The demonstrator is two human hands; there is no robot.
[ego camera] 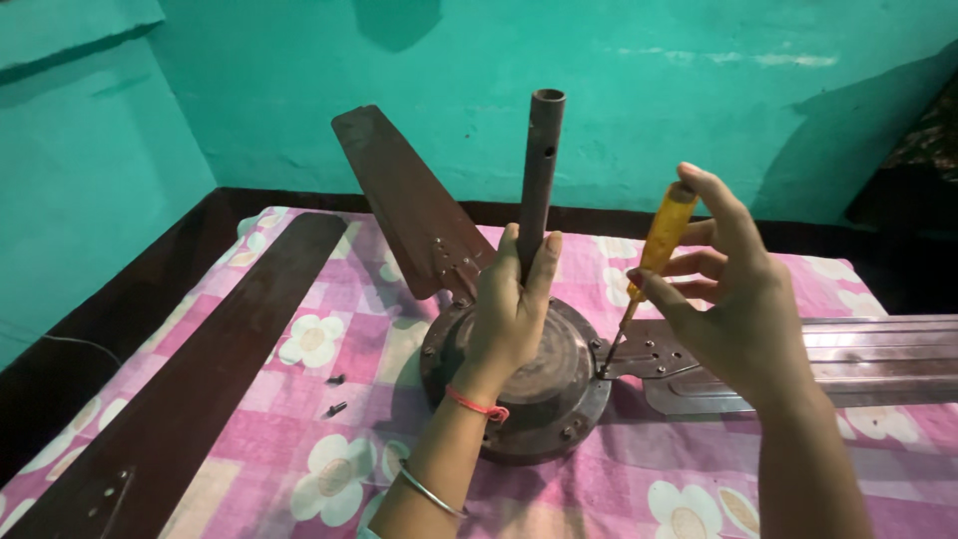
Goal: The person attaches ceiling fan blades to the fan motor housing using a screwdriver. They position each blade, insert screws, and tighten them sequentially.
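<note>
A brown ceiling fan motor point(544, 384) lies on a pink flowered cloth point(299, 439). My left hand point(509, 309) grips the upright brown rod point(541, 160) rising from the motor's centre. My right hand point(733, 289) holds a yellow-handled screwdriver point(654, 250), its tip set on a screw where a silvery blade's point(848, 359) bracket meets the motor rim. Another brown blade point(409, 205), fixed to the motor, slants up toward the back wall.
A loose brown blade point(190, 384) lies on the cloth at left. Two small dark screws point(336, 394) rest between it and the motor. Turquoise walls close the back and left; dark floor borders the cloth.
</note>
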